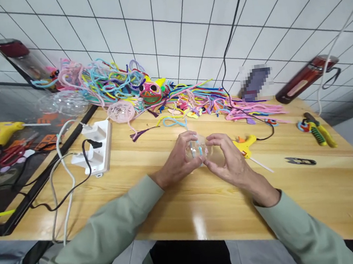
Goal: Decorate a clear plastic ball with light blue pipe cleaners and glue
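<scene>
Both my hands meet over the middle of the wooden table point(184, 202), closed round a small clear plastic ball point(198, 150) with bits of pink and blue inside it. My left hand point(179, 159) grips its left side, fingers curled over the top. My right hand point(229, 158) cups the right side, thumb and fingers pressed on the shell. A yellow glue gun point(245, 146) lies just right of my right hand, its black cord running up the wall.
A heap of coloured pipe cleaners point(146, 89) spreads along the back edge, with a pink clear ball point(120, 111) beside it. A white power strip point(94, 149) lies left. Pliers point(318, 130) and a small clip point(300, 161) lie right. Two dark bottles lean against the tiled wall.
</scene>
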Demonstrator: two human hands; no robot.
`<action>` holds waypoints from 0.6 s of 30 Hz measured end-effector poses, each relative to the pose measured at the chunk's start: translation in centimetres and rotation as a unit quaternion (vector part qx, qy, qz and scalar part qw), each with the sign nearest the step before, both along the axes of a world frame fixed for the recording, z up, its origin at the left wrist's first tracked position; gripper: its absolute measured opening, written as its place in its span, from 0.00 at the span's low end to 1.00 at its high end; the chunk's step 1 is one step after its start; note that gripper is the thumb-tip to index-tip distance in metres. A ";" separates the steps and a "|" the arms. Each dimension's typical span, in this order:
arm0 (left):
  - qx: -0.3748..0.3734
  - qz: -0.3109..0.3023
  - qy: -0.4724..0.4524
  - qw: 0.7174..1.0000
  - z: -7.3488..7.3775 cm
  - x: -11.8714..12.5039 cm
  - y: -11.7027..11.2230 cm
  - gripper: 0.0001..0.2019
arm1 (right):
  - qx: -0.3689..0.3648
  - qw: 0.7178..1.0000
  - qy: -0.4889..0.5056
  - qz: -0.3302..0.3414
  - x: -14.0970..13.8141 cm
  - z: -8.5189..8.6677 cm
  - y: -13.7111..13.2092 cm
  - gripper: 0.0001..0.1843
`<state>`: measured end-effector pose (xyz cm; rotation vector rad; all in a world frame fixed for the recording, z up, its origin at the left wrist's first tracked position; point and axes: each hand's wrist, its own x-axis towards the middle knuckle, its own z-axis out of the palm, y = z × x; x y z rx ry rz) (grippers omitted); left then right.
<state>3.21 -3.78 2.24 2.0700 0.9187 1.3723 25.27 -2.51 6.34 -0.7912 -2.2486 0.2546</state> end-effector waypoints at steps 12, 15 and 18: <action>-0.038 -0.002 -0.006 0.999 1.1 0.2 -0.9 0.20 | 0.026 0.998 0.052 -0.012 -0.8 -0.9 -0.6 0.23; -0.049 0.000 -0.005 0.999 1.2 0.2 -1.1 0.20 | 0.025 0.997 0.067 -0.017 -0.9 -1.3 -0.7 0.23; -0.053 0.001 -0.006 0.999 1.3 0.2 -1.1 0.20 | 0.027 0.996 0.079 -0.019 -1.1 -1.4 -0.7 0.23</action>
